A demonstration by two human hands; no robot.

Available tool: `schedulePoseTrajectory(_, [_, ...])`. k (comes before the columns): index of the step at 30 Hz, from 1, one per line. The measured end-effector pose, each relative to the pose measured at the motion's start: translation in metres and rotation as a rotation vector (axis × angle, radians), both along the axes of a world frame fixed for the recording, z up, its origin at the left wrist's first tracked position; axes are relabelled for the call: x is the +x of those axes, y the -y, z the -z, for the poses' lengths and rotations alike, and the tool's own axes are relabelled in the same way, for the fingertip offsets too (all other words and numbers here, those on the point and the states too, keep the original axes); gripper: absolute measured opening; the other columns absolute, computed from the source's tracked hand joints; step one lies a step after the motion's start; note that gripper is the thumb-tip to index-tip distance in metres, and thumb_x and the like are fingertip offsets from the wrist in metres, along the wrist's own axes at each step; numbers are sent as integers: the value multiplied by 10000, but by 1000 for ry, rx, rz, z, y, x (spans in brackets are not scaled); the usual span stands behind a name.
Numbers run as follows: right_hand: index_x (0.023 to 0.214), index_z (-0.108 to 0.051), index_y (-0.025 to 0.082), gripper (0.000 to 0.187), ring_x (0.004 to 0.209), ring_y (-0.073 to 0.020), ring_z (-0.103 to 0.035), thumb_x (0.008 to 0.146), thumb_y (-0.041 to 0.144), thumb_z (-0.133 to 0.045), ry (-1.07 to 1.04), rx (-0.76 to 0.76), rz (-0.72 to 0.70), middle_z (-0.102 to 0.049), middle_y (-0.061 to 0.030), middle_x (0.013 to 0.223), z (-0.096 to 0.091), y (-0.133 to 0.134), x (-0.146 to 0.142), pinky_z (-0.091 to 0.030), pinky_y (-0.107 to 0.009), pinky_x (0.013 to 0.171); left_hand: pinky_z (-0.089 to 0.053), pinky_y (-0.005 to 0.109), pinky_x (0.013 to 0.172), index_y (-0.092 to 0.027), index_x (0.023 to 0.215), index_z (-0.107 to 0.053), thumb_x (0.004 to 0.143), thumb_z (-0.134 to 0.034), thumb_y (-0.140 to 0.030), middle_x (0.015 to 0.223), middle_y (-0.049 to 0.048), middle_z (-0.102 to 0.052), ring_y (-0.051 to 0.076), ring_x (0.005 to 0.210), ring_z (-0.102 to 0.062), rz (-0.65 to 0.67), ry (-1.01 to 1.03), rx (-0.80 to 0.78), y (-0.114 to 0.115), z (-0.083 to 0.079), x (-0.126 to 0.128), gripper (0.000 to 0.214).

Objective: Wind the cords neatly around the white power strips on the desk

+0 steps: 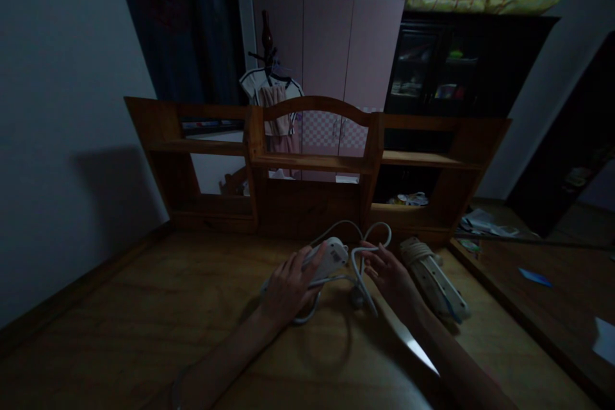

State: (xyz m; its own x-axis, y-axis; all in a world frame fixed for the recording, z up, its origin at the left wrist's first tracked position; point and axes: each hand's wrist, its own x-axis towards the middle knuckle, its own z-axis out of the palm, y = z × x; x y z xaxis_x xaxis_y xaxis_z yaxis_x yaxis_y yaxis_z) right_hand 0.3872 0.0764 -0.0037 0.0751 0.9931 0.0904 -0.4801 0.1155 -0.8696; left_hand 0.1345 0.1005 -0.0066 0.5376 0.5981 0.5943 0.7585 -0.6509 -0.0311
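Observation:
My left hand is closed around a white power strip, whose end sticks out past the fingers, tilted up above the wooden tabletop. From the strip a white power cord runs in loose loops to the right and under the left hand. My right hand has its fingers closed on part of this cord, thumb uppermost. Between the hands, low over the table, a roundish grey end, perhaps the plug, shows dimly. Just right of my right hand lies a second power strip with its cord wound around one end.
A wooden shelf unit stands along the table's far edge. A wall closes off the left side. To the right is a lower brown surface with a blue card and white paper. The room is dim.

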Motion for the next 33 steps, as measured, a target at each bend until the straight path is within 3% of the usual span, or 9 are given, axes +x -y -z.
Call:
schedulePoseTrajectory(5, [1144,-652,249,388,1243,-261,-456,846,491,-597,245,85,5,-489,-61,1374,-11,9,-12,-433,-367,953,-457,412,948,-246,1499,-115,894,-486,-454,1366,141,-426,269,1164,-490,-20,42,-1,-2,1,-1,739])
schedulePoseTrajectory(12, [1401,-366,385,746,1280,-274,-414,755,428,-737,246,263,-58,-278,-30,1511,-11,13,-22,-434,-426,957,-456,415,953,-208,1499,-110,907,-449,-467,1371,144,-418,267,1182,-472,-46,67,19,-7,4,-1,730])
schedulePoseTrajectory(16, [1390,-386,388,747,1272,-309,-416,736,563,-701,268,279,-42,-224,-33,1530,-7,9,-19,-494,-427,855,-457,413,949,-206,1500,-104,911,-450,-454,1370,148,-421,268,1178,-476,-47,77,16,-6,3,0,727])
schedulePoseTrajectory(18, [1390,-387,390,779,1268,-316,-419,709,538,-735,291,289,-61,-218,-34,1532,-9,11,-20,-499,-420,842,-451,417,958,-212,1501,-93,908,-461,-446,1371,145,-423,269,1185,-472,-49,74,3,-6,3,0,736])
schedulePoseTrajectory(21, [1402,-365,389,777,1255,-292,-433,731,411,-757,368,279,-42,-251,-28,1521,-14,16,-23,-472,-406,894,-450,416,961,-215,1502,-87,904,-473,-440,1377,144,-416,273,1193,-466,-55,71,-7,-6,4,0,746])
schedulePoseTrajectory(25, [1344,-464,340,533,1167,-252,-503,845,400,-641,510,244,104,-460,-35,1387,-19,21,-23,-441,-376,929,-454,405,955,-212,1501,-95,901,-462,-466,1379,144,-414,271,1191,-471,-63,75,-7,-6,4,0,748])
schedulePoseTrajectory(29, [1164,-610,261,335,965,-236,-578,877,434,-590,648,251,327,-623,-54,1097,-16,19,-17,-463,-334,838,-459,401,947,-219,1499,-111,908,-439,-476,1364,144,-429,269,1187,-479,-53,80,11,-6,4,0,723])
schedulePoseTrajectory(33, [1124,-626,254,286,818,-213,-580,910,423,-539,767,295,370,-626,-53,982,-12,18,-17,-474,-307,733,-452,405,955,-218,1500,-101,908,-448,-463,1369,141,-423,264,1200,-464,-52,65,-19,-5,2,0,729])
